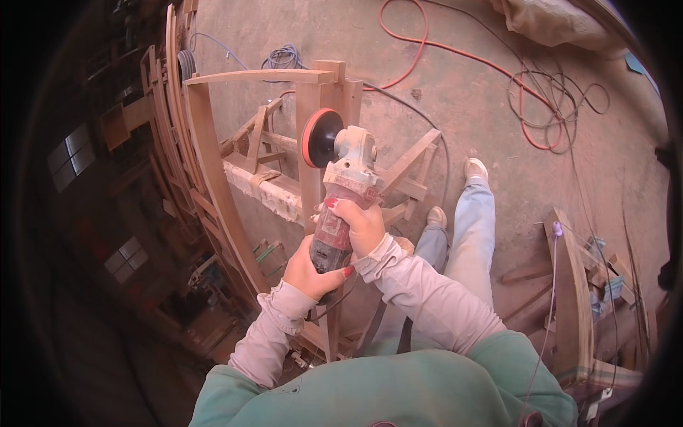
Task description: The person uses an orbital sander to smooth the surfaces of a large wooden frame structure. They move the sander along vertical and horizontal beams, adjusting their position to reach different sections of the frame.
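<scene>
Both my hands hold a hand-held disc sander (346, 183) with a dusty red and grey body. My left hand (310, 270) wraps the rear of its handle. My right hand (363, 224) grips the body further forward. Its round black pad with a red rim (319, 138) faces left, against the upright post of a curved wooden frame (213, 164) that stands on a wooden work stand (270, 153).
An orange power cable (491, 67) and black cables (562, 96) loop across the dusty concrete floor. More curved wooden parts lean at the left (167, 107) and another lies at the right (576, 285). My legs and shoes (475, 171) stand beside the stand.
</scene>
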`<state>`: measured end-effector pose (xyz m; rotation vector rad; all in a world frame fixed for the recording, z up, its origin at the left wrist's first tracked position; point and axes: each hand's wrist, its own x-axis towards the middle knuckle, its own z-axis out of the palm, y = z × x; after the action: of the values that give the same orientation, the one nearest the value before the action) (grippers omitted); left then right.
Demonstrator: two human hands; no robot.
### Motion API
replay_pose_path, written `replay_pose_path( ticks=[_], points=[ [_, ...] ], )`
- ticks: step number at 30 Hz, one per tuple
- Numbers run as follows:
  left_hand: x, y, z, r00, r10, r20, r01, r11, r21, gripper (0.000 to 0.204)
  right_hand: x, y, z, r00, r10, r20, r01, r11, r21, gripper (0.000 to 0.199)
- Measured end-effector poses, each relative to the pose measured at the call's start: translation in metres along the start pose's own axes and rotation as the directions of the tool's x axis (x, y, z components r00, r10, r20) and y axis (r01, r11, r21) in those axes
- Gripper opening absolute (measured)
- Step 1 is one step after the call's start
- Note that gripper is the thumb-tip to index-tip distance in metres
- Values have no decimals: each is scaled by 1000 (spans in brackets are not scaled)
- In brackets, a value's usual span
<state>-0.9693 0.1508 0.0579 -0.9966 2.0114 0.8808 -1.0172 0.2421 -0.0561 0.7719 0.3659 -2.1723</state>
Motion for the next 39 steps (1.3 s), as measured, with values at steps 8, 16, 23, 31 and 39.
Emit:
replay_pose_path(
  ticks=[8,16,23,31,39],
  points=[
    [-33,-29,5,993,-122,-3,122,991,47,74,-29,34,-5,996,85,-38,-83,995,54,33],
    [5,17,-13,999,-35,41,33,998,53,72,5,16,0,999,-1,-50,4,998,59,29],
    [-32,-41,-1,994,-99,42,101,994,-37,74,-31,34,1,995,69,-68,-62,993,104,30],
    [-13,-22,-6,999,-38,33,39,999,-31,67,-10,27,0,999,8,-40,-8,1000,-9,29],
    [-6,1,2,1000,-21,-5,21,1000,15,56,-6,13,-4,998,64,-21,-63,996,56,33]
  ],
)
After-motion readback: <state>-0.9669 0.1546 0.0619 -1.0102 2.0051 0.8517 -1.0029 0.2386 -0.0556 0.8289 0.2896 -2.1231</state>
